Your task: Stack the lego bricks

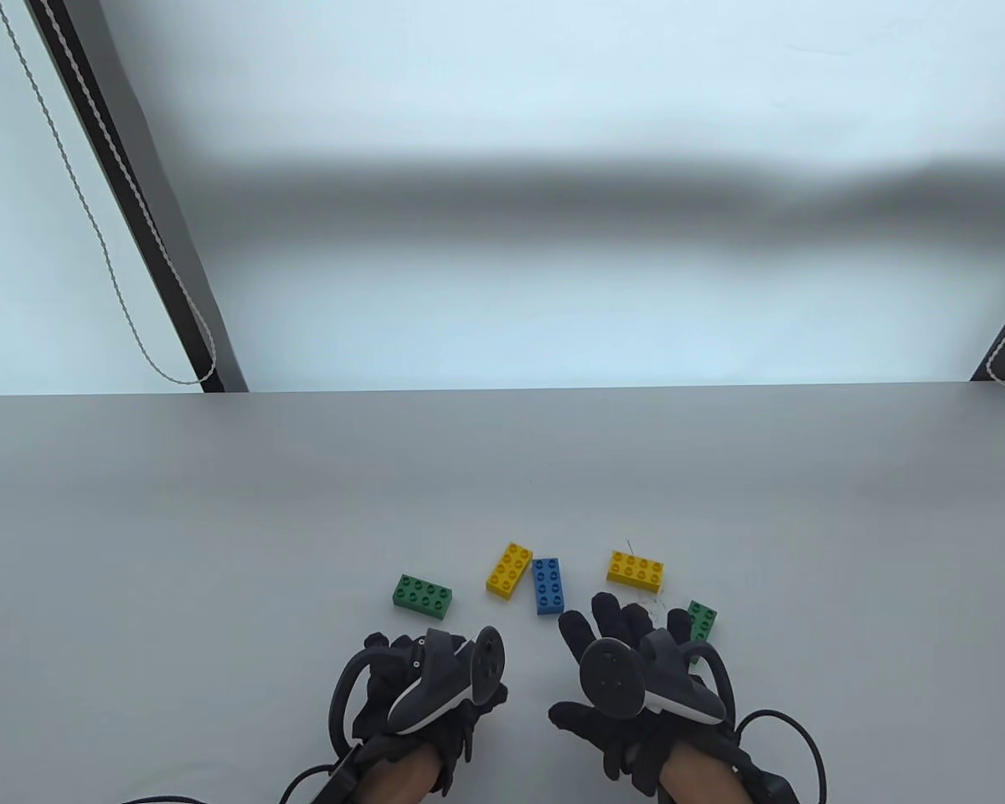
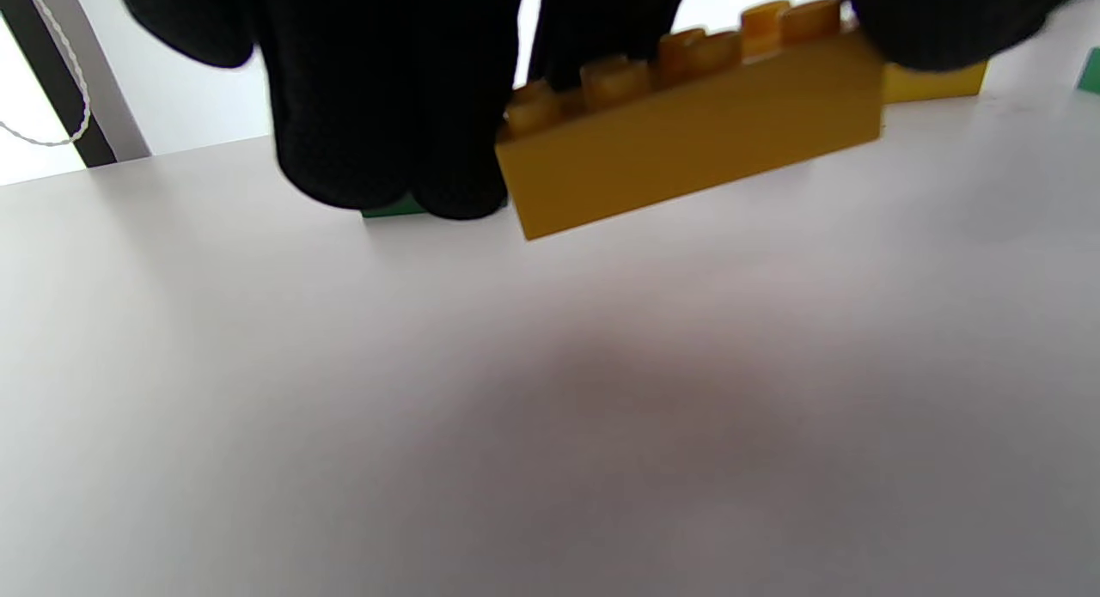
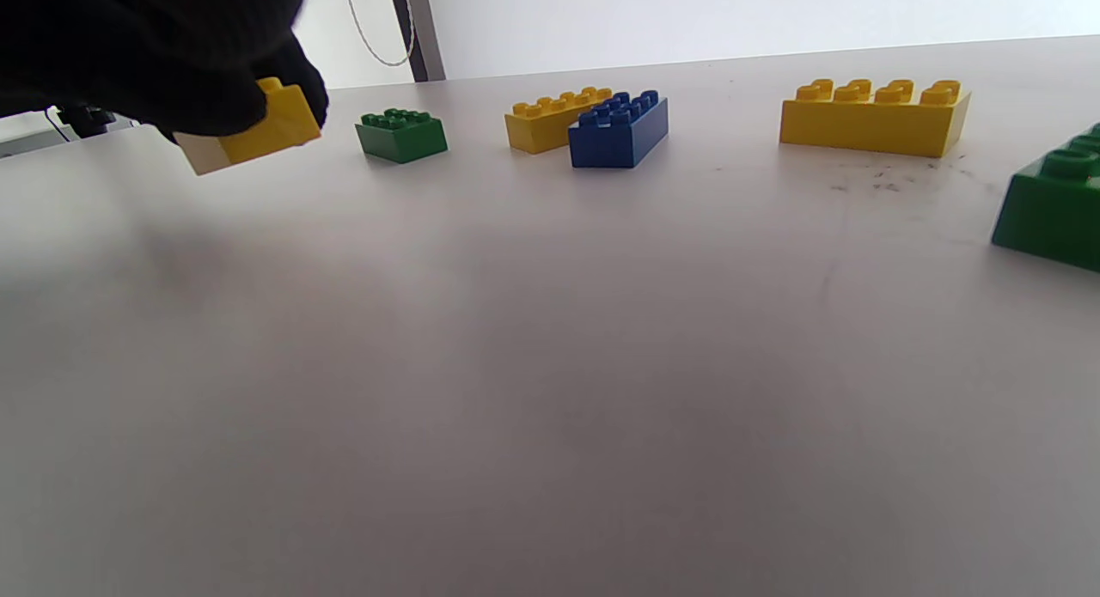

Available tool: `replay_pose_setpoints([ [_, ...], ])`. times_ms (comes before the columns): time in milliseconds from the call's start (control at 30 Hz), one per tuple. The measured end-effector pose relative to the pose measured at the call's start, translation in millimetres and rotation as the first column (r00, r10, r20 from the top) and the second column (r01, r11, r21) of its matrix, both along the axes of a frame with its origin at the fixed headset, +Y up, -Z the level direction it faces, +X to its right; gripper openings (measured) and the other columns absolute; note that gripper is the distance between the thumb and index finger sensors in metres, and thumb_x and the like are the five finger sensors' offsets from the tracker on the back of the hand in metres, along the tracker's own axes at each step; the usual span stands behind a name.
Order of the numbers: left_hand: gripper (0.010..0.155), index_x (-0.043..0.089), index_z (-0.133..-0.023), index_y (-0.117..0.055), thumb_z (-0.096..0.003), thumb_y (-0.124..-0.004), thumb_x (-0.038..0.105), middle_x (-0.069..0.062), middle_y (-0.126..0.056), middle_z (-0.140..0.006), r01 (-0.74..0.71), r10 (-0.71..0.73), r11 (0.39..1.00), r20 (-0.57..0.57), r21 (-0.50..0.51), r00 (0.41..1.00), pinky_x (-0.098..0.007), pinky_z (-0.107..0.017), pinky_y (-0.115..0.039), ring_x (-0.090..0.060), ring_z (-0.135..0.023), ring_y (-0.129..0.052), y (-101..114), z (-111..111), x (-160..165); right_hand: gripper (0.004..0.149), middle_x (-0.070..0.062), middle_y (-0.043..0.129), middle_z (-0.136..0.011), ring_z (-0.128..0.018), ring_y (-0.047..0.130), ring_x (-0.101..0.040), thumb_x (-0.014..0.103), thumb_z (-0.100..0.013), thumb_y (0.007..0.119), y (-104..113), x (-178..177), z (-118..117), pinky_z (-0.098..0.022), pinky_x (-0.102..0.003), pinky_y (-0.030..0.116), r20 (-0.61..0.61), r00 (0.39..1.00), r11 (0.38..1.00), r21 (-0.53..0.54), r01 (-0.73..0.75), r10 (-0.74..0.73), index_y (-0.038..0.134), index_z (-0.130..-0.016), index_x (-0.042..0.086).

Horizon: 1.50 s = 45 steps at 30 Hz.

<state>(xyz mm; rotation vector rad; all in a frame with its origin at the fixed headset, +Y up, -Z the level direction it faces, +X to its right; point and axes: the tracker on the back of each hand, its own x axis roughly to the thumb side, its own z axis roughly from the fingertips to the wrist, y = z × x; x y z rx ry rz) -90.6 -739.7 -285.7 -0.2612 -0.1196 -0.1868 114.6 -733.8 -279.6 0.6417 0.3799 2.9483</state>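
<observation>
My left hand (image 1: 435, 670) grips a yellow 2x4 brick (image 2: 687, 133) by its ends and holds it tilted, a little above the table. Its gloved fingers (image 2: 387, 107) hang in the left wrist view. The held brick (image 3: 249, 137) also shows at the top left of the right wrist view. The hand hides it in the table view. My right hand (image 1: 620, 624) is open and empty, fingers spread over the table. Lying loose are a green brick (image 1: 423, 595), a yellow brick (image 1: 509, 569), a blue brick (image 1: 548, 584), a second yellow brick (image 1: 636, 569) and a second green brick (image 1: 702, 621).
The grey table (image 1: 218, 502) ends at its far edge, with a dark post and a hanging cord (image 1: 159, 251) beyond it on the left. The yellow and blue bricks lie side by side, nearly touching.
</observation>
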Motion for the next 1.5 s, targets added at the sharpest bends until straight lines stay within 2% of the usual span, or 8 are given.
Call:
replay_pose_setpoints([
  [267, 0.082, 0.024, -0.096, -0.073, -0.0329, -0.065, 0.075, -0.014, -0.092, -0.086, 0.063, -0.062, 0.998, -0.032, 0.031, 0.998, -0.064, -0.067, -0.060, -0.036, -0.074, -0.090, -8, 9, 7, 0.095, -0.029, 0.021, -0.109, -0.097, 0.034, -0.061, 0.066, -0.039, 0.069, -5, -2, -2, -0.053, -0.084, 0.015, -0.002, 1.000, 1.000, -0.024, -0.014, 0.014, 0.022, -0.105, 0.016],
  [633, 0.082, 0.023, -0.095, -0.075, -0.0326, -0.064, 0.075, -0.014, -0.093, -0.085, 0.184, -0.184, 0.983, -0.005, 0.005, 0.983, -0.063, -0.066, -0.062, -0.036, -0.073, -0.091, -26, 12, 22, 0.095, -0.029, 0.021, -0.109, -0.097, 0.035, -0.061, 0.066, -0.039, 0.069, -5, -3, -2, -0.053, -0.084, 0.015, -0.003, 1.000, 0.999, -0.039, -0.023, 0.023, 0.022, -0.105, 0.016],
  [1000, 0.083, 0.022, -0.094, -0.076, -0.0323, -0.060, 0.075, -0.013, -0.096, -0.081, 0.267, -0.268, 0.962, 0.003, 0.065, 0.964, -0.063, -0.065, -0.064, -0.036, -0.070, -0.093, -31, 16, 31, 0.095, -0.029, 0.021, -0.109, -0.096, 0.035, -0.061, 0.066, -0.039, 0.069, -6, -3, -2, -0.054, -0.084, 0.016, -0.002, 1.000, 0.998, -0.050, -0.025, 0.025, 0.022, -0.105, 0.016],
  [1233, 0.087, 0.022, -0.097, -0.073, -0.0307, -0.058, 0.077, -0.013, -0.095, -0.085, 0.288, -0.287, 0.957, -0.014, 0.036, 0.958, -0.063, -0.065, -0.063, -0.036, -0.073, -0.092, -26, 20, 30, 0.095, -0.029, 0.022, -0.109, -0.096, 0.036, -0.061, 0.066, -0.039, 0.069, -6, -2, -3, -0.054, -0.084, 0.016, 0.001, 1.000, 0.998, -0.053, -0.022, 0.022, 0.022, -0.105, 0.016],
  [1333, 0.091, 0.022, -0.100, -0.069, -0.0289, -0.058, 0.078, -0.012, -0.093, -0.088, 0.297, -0.297, 0.955, -0.025, -0.015, 0.955, -0.063, -0.066, -0.063, -0.037, -0.075, -0.092, -24, 21, 28, 0.095, -0.029, 0.021, -0.109, -0.096, 0.036, -0.061, 0.066, -0.039, 0.069, -4, 0, -5, -0.054, -0.084, 0.016, 0.013, 1.000, 0.999, -0.052, -0.011, 0.011, 0.022, -0.105, 0.016],
  [1500, 0.091, 0.022, -0.101, -0.067, -0.0293, -0.058, 0.078, -0.013, -0.090, -0.093, 0.224, -0.223, 0.975, -0.049, 0.007, 0.974, -0.063, -0.067, -0.062, -0.038, -0.079, -0.090, -8, 23, 20, 0.096, -0.029, 0.021, -0.109, -0.096, 0.036, -0.061, 0.065, -0.038, 0.070, 2, 12, -9, -0.055, -0.084, 0.018, 0.052, 0.998, 0.999, -0.038, 0.022, -0.020, 0.022, -0.105, 0.016],
])
